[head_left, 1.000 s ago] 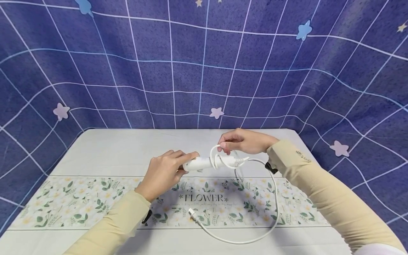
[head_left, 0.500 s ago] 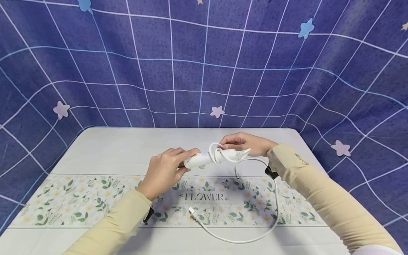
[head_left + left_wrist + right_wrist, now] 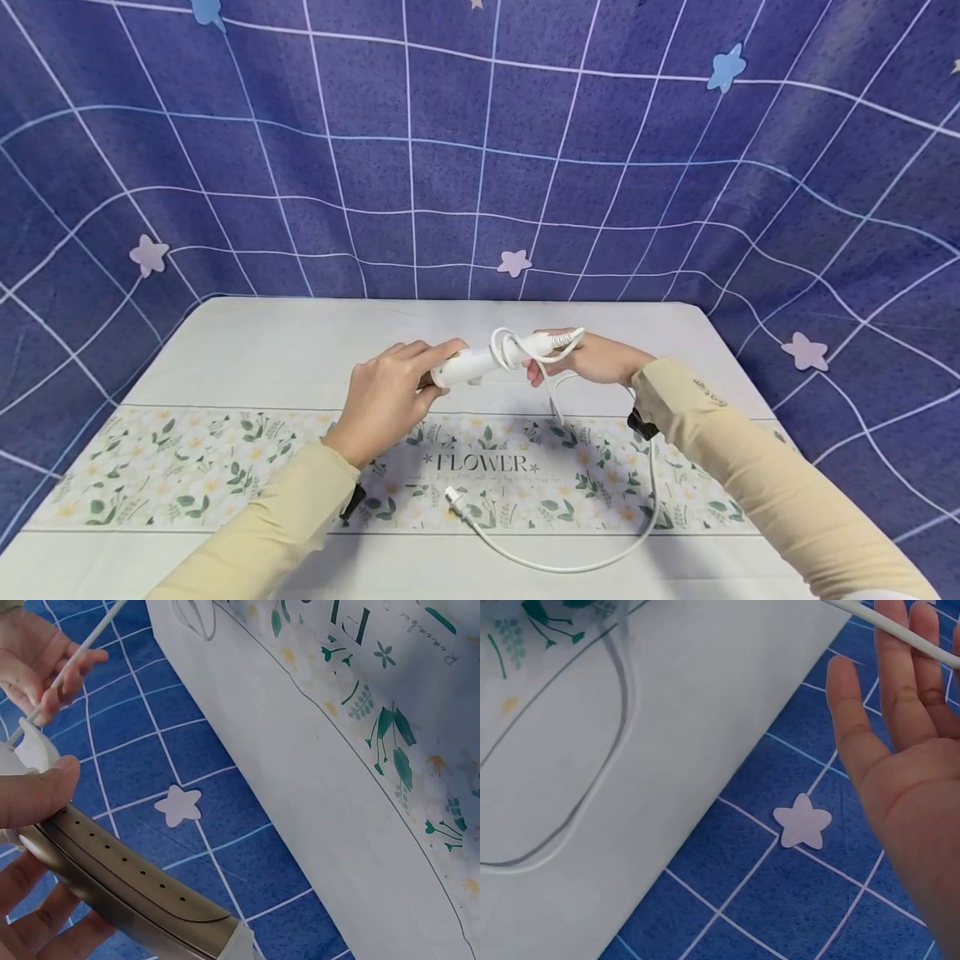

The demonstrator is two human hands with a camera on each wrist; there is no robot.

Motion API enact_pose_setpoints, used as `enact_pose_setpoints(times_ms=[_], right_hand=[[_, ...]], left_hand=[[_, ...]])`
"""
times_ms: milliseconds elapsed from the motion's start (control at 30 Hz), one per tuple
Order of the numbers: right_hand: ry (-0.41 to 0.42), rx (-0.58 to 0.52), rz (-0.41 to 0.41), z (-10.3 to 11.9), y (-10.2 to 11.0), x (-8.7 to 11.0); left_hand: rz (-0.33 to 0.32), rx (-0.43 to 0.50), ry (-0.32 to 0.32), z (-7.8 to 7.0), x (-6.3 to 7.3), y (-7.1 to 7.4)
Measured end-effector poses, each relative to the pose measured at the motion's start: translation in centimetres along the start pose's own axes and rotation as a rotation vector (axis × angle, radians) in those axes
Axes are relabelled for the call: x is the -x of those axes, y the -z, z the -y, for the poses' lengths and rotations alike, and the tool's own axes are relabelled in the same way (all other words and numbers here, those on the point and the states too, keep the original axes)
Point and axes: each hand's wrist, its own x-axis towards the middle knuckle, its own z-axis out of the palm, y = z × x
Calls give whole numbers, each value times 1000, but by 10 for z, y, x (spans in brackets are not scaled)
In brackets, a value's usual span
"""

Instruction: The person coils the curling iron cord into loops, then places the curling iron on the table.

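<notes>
My left hand grips a hair styling iron, seemingly a straightener. Its white handle points up to the right. In the left wrist view, its bronze body has a row of small holes, and thumb and fingers wrap it near the handle. White cord loops around the handle's cord end. Behind that end is my right hand, partly hidden in the head view. In the right wrist view, its fingers are fairly straight, and the cord runs across them.
A two-prong plug lies on the floral band of the white table. From it the cord curves right towards the right wrist. A blue grid cloth with stars hangs behind the table.
The handle's cord end has tilted upward. My right hand has gone from pinching the cord loop above the handle to behind and below its end, with straighter fingers.
</notes>
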Motion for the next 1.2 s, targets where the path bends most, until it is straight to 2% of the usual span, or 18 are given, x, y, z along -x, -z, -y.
enact_pose_setpoints(times_ms=[267,467,667,1000,1200], right_hand=[[38,15,-27,-8,-9,2],[65,169,-117,-11,-16,2],[61,267,-179,-9,-22,0],[45,459,-152,-7,-40,2],[51,614,-177,4,-53,7]], left_hand=[[1,-6,62,0,-1,2],[16,-2,101,0,1,2],[25,-3,128,-2,0,2],[39,-51,173,-2,2,-3],[39,-88,194,0,4,-6]])
